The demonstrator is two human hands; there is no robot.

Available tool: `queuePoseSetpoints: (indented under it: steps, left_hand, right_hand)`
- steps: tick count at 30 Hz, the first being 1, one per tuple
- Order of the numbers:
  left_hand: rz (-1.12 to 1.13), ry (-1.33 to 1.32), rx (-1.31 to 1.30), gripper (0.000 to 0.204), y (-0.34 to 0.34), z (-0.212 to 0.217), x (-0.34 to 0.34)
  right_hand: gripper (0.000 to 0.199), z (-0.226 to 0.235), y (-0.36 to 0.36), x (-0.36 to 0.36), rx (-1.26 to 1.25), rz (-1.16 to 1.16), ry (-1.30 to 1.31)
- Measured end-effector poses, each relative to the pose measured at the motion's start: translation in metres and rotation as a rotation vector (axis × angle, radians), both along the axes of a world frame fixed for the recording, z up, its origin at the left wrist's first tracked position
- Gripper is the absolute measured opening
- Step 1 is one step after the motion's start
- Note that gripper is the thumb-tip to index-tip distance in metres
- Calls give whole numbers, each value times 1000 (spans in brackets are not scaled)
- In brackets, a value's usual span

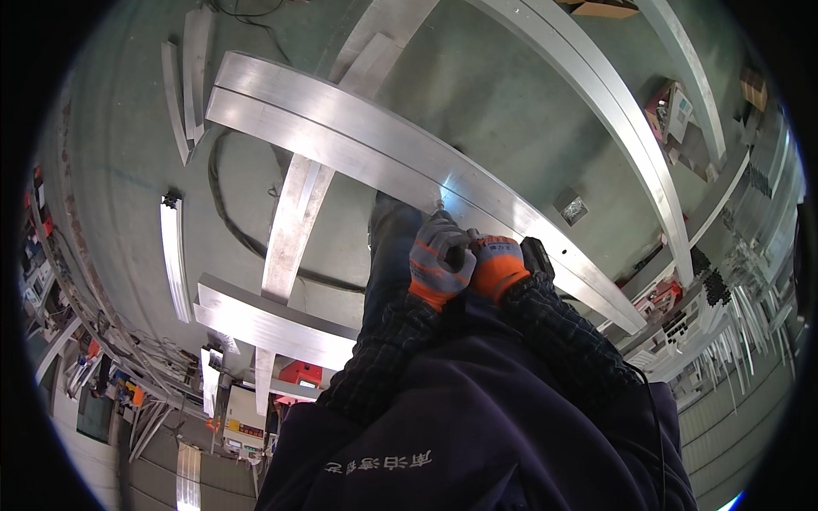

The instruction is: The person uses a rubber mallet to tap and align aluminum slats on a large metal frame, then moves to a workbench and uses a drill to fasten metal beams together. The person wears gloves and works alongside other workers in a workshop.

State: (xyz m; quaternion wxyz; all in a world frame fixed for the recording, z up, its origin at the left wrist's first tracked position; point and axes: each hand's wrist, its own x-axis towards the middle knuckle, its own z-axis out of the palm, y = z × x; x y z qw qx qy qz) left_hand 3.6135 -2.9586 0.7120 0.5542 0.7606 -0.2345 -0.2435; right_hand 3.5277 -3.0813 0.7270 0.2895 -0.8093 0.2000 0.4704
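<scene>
My left hand (440, 253), in a grey and orange work glove, is closed around the front of a cordless drill (537, 257), its fingers close to the tip. Beside it, my right hand (497, 261), gloved alike, is closed on the rear of the drill. Most of the tool's body is hidden by the gloves; a black block shows past my right wrist. The tip points at a long silver aluminium beam (332, 128), where a bluish-white light shines on the metal. I cannot tell whether the tip touches the beam. A small dark hole shows farther right along it.
A flat metal support bar (296, 217) runs under the beam. A second curved beam (607, 72) lies to the far right, and a shorter metal profile (273, 324) at the near left. Black cable (223, 196) loops on the green floor. A red machine (300, 374) stands near left.
</scene>
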Motion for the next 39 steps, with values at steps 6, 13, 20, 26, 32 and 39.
queuePoseSetpoints:
  steps: [6,13,20,26,32,39]
  left_hand:
    - [119,-2,12,16,-21,7,6]
    - [-14,-31,121,17,-18,-12,2]
    - [-11,7,91,20,-14,3,12]
    - [-55,-44,26,20,-11,-1,11]
    - [-85,-6,41,20,-2,-1,13]
    - [-99,-25,25,22,5,10,6]
  right_hand:
    - [34,22,-40,51,132,102,29]
    - [45,-23,-24,5,81,105,63]
    - [70,-6,-12,1,97,-51,96]
    - [78,-3,-7,2,97,-39,130]
    - [71,-8,1,1,82,-48,156]
    - [72,8,5,-5,52,-40,132]
